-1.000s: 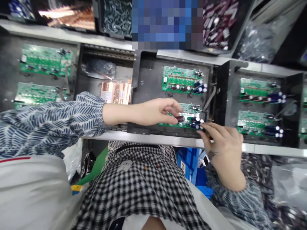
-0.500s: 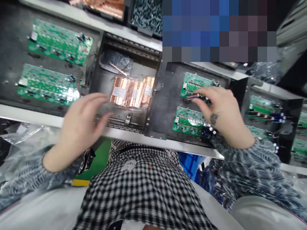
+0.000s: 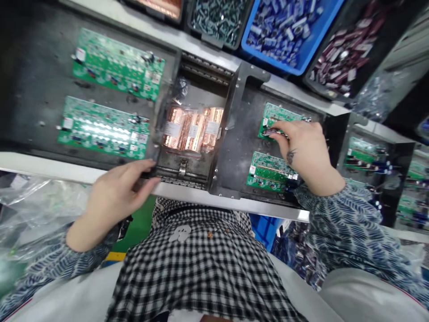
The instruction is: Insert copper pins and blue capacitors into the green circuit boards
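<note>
My right hand rests over a dark carrier tray with two green circuit boards. Its fingertips pinch a small dark cylindrical capacitor against the far board. The near board lies just below that hand. My left hand sits at the front metal rail, fingers loosely spread, touching the front edge of a tray gap that holds bags of copper parts. It holds nothing.
A left carrier bears two green boards. More boards sit on a carrier at right. Bins along the back hold grey parts, blue capacitors and maroon capacitors. Plastic bags lie lower left.
My left hand drew back from the right carrier's near board to the front rail. My right hand moved from the near board up to the far board with a capacitor. The view shifted left.
</note>
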### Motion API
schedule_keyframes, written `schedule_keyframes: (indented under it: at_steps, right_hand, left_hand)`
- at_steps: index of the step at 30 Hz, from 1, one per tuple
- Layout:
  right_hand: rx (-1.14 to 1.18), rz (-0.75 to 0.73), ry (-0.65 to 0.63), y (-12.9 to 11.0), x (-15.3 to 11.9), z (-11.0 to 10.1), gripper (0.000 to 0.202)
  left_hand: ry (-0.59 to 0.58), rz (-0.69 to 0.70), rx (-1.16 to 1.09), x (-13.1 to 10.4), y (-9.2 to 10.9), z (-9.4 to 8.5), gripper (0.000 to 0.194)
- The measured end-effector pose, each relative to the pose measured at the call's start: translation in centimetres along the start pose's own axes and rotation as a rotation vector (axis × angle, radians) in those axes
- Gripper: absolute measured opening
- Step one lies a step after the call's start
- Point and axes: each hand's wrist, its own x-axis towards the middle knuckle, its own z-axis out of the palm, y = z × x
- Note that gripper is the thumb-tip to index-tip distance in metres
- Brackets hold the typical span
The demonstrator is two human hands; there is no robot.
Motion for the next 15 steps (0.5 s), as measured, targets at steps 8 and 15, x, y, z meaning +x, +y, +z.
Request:
schedule_keyframes:
  at_steps: [8,15]
  right_hand:
    - [-0.017,-0.045,0.029,-0.2,0.2,0.4,0.025]
    - [-0.072,-0.04,0.012,-1.8,1.2,-0.3,0.023]
  left_hand:
    - [-0.096,0.295,-0.218,1.2,5.2,3.2,0.038]
    - [-0.11,0.377,-0.191,1.7,6.1,4.0,0.039]
